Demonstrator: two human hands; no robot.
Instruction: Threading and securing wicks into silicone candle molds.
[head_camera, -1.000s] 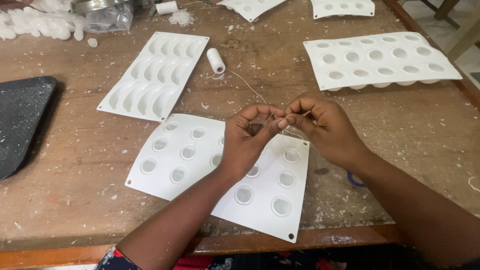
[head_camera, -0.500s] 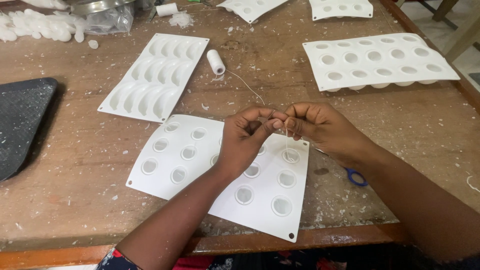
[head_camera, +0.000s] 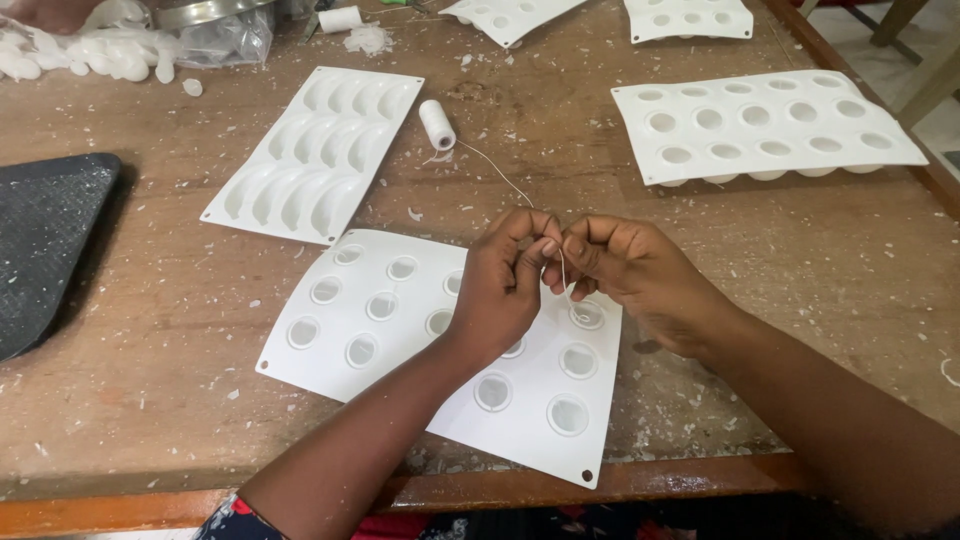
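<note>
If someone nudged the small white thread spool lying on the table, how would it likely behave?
The thread spool lies on its side, so it would probably roll. It looks small, likely light. Its thread runs to the left hand and right hand, which might tug it.

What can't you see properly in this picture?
- Head view: where the thread ends, hidden between the pinching left hand and right hand.
- Some cups of the round-cup mould, under both hands.
- The black mat, cut off by the left edge.
</note>
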